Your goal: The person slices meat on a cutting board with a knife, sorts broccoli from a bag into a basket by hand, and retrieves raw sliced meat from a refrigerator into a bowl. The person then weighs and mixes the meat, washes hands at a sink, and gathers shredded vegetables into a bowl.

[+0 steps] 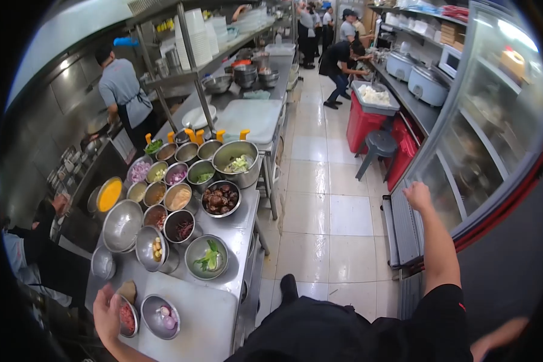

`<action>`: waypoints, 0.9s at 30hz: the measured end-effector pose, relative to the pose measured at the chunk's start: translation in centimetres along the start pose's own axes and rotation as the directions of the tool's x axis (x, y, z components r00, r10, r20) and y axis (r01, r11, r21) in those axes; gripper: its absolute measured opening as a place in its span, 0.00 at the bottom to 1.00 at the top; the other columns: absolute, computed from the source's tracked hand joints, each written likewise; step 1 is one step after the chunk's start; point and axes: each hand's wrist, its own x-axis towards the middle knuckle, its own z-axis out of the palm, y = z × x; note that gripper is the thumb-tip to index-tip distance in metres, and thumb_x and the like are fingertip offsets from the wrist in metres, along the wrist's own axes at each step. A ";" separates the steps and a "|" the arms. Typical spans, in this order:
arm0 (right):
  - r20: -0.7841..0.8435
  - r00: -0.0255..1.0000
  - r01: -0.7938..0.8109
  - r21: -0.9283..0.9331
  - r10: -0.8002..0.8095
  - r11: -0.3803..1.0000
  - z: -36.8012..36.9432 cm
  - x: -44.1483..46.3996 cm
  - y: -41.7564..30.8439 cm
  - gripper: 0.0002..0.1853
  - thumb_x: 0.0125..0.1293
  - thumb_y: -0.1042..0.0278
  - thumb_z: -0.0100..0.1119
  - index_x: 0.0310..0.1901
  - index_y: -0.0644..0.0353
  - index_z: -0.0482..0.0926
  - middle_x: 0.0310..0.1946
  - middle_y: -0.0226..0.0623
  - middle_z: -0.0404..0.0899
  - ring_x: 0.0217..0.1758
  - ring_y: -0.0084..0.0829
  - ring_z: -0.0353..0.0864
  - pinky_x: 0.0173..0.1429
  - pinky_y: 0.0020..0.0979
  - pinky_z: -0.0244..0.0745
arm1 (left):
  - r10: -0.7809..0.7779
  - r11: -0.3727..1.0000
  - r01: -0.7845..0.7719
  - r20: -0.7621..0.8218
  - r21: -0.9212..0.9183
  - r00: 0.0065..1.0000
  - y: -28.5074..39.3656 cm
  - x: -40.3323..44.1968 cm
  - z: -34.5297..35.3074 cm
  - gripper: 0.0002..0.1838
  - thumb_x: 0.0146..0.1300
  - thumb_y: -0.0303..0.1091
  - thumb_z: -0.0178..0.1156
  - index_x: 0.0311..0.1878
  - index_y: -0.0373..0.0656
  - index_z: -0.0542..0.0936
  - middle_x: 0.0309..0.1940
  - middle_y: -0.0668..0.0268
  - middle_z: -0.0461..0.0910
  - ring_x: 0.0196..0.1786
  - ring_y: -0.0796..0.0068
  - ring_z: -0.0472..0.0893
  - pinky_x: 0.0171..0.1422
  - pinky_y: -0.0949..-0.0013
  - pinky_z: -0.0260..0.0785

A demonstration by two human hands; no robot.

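My left hand (107, 315) is at the left end of the steel counter, fingers apart, beside a bowl of red minced meat (127, 318). Nothing shows in it. Close by, a steel bowl of peeled shallots (168, 320) rests on a white cutting board (214, 311). My right hand (417, 196) reaches out over the aisle in front of the glass-door fridge (464, 151). Its fingers are curled in, and I see nothing held in them. Farther along the counter stand a bowl of green leaves (209, 259) and a bowl of brown mushrooms (221, 198).
Several steel pots of chopped ingredients (178, 196) crowd the counter. A grey stool (377, 145) and red bins (363, 120) line the aisle's right side. One co-worker (127, 90) stands left; another (338, 63) bends ahead. Another person's hand (507, 332) shows lower right.
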 end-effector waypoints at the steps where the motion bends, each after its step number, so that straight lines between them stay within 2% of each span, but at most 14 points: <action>1: 0.171 0.983 -0.040 -0.152 0.067 0.988 1.3 2.2 2.4 0.28 0.51 0.44 0.73 0.35 0.68 0.83 0.37 0.59 0.83 0.43 0.56 0.84 0.49 0.45 0.79 | 0.015 0.999 -0.012 0.047 -0.053 0.999 1.0 1.7 1.2 0.27 0.60 0.29 0.59 0.63 0.30 0.72 0.54 0.48 0.79 0.55 0.62 0.80 0.60 0.62 0.71; 3: 0.620 0.728 0.134 -0.548 0.293 0.826 2.3 5.3 4.8 0.38 0.49 0.37 0.73 0.44 0.72 0.83 0.46 0.59 0.82 0.44 0.50 0.86 0.51 0.41 0.80 | 0.035 0.998 -0.028 0.148 -0.050 0.988 6.4 6.1 5.3 0.27 0.60 0.30 0.61 0.63 0.30 0.72 0.55 0.52 0.79 0.55 0.63 0.80 0.60 0.64 0.71; 6: 0.616 0.616 -0.160 -0.511 0.490 0.844 2.8 7.5 7.8 0.50 0.48 0.34 0.74 0.61 0.71 0.73 0.61 0.57 0.74 0.56 0.47 0.82 0.58 0.43 0.79 | 0.153 0.988 -0.131 0.373 -0.083 0.915 16.1 14.2 11.1 0.28 0.61 0.34 0.64 0.64 0.32 0.72 0.54 0.55 0.79 0.55 0.66 0.80 0.60 0.66 0.71; 7: 0.624 0.517 -0.347 -0.473 0.586 0.810 1.5 7.8 7.2 0.51 0.51 0.35 0.73 0.64 0.72 0.68 0.60 0.59 0.74 0.57 0.53 0.80 0.54 0.48 0.79 | 0.229 0.973 -0.200 0.418 -0.112 0.879 18.9 17.0 13.4 0.28 0.62 0.35 0.64 0.64 0.33 0.73 0.54 0.56 0.80 0.55 0.67 0.80 0.60 0.66 0.72; 8: 0.620 0.408 -0.521 -0.445 0.670 0.728 0.2 8.0 6.7 0.52 0.53 0.36 0.71 0.67 0.74 0.64 0.59 0.61 0.74 0.58 0.58 0.79 0.50 0.54 0.80 | 0.221 0.965 -0.263 0.476 0.022 0.851 21.3 20.3 15.6 0.27 0.64 0.37 0.64 0.63 0.35 0.73 0.53 0.56 0.81 0.56 0.68 0.80 0.61 0.66 0.72; 9: 0.599 0.332 -0.640 -0.425 0.729 0.640 0.0 8.2 6.6 0.52 0.57 0.39 0.70 0.68 0.77 0.60 0.54 0.62 0.78 0.57 0.64 0.77 0.42 0.62 0.81 | 0.361 0.913 -0.406 0.502 -0.021 0.786 24.7 22.6 18.2 0.26 0.64 0.37 0.63 0.62 0.35 0.74 0.51 0.56 0.82 0.54 0.68 0.81 0.58 0.66 0.73; 11: 0.615 0.342 -0.735 -0.296 0.711 0.610 3.0 7.5 13.1 0.49 0.59 0.38 0.67 0.66 0.76 0.62 0.55 0.64 0.75 0.51 0.61 0.81 0.43 0.58 0.82 | 0.430 0.854 -0.519 0.609 -0.035 0.667 29.7 28.3 23.7 0.25 0.64 0.38 0.64 0.61 0.34 0.75 0.50 0.54 0.83 0.51 0.67 0.83 0.56 0.66 0.74; 13: 0.690 0.186 -0.828 -0.274 0.699 0.490 4.3 7.4 17.5 0.47 0.60 0.37 0.65 0.66 0.74 0.64 0.58 0.64 0.73 0.51 0.58 0.82 0.45 0.55 0.83 | 0.486 0.790 -0.609 0.671 -0.063 0.560 34.7 33.3 29.8 0.25 0.65 0.43 0.62 0.59 0.35 0.76 0.49 0.53 0.83 0.49 0.63 0.84 0.56 0.64 0.74; 15: 0.691 0.210 -0.875 -0.182 0.692 0.448 6.8 7.1 22.0 0.42 0.60 0.38 0.66 0.63 0.67 0.69 0.53 0.67 0.76 0.50 0.62 0.81 0.46 0.60 0.81 | 0.447 0.748 -0.663 0.712 0.035 0.542 38.5 38.7 36.4 0.26 0.66 0.46 0.61 0.58 0.35 0.77 0.49 0.52 0.83 0.49 0.61 0.83 0.56 0.63 0.74; 17: 0.663 0.148 -0.860 -0.280 0.733 0.427 9.3 8.8 23.8 0.40 0.62 0.38 0.64 0.64 0.64 0.69 0.54 0.64 0.76 0.50 0.60 0.82 0.46 0.60 0.81 | 0.352 0.761 -0.629 0.716 0.156 0.603 39.9 44.6 43.6 0.28 0.63 0.52 0.61 0.58 0.40 0.79 0.48 0.50 0.84 0.51 0.56 0.83 0.58 0.61 0.73; 19: 0.723 0.182 -0.876 -0.189 0.666 0.444 13.7 11.7 26.9 0.34 0.65 0.45 0.64 0.63 0.63 0.70 0.55 0.54 0.77 0.40 0.56 0.85 0.34 0.54 0.83 | 0.254 0.771 -0.569 0.681 0.286 0.687 40.8 48.8 49.6 0.29 0.62 0.53 0.62 0.56 0.39 0.80 0.49 0.49 0.83 0.53 0.52 0.82 0.59 0.59 0.73; 22: 0.684 0.284 -0.906 -0.039 0.672 0.422 19.3 19.3 27.7 0.32 0.66 0.49 0.64 0.62 0.64 0.71 0.53 0.51 0.77 0.38 0.53 0.84 0.31 0.50 0.82 | 0.210 0.907 -0.372 0.550 0.199 0.808 39.7 54.3 58.2 0.28 0.61 0.53 0.63 0.55 0.39 0.81 0.51 0.49 0.82 0.54 0.51 0.81 0.60 0.58 0.72; 25: 0.735 0.368 -0.804 -0.055 0.569 0.592 23.6 31.4 24.9 0.28 0.67 0.54 0.63 0.60 0.67 0.72 0.50 0.49 0.78 0.32 0.47 0.82 0.30 0.46 0.80 | 0.208 0.953 -0.277 0.394 0.126 0.895 38.3 57.8 65.1 0.27 0.62 0.49 0.64 0.56 0.36 0.79 0.44 0.51 0.85 0.42 0.61 0.85 0.48 0.63 0.76; 27: 0.671 0.602 -0.639 0.079 0.434 0.765 24.2 40.3 17.8 0.26 0.66 0.56 0.64 0.56 0.69 0.75 0.47 0.48 0.80 0.32 0.40 0.82 0.34 0.41 0.80 | 0.267 0.942 -0.312 0.289 0.121 0.919 39.0 58.8 67.6 0.27 0.61 0.49 0.64 0.54 0.36 0.80 0.45 0.51 0.85 0.44 0.58 0.85 0.50 0.61 0.76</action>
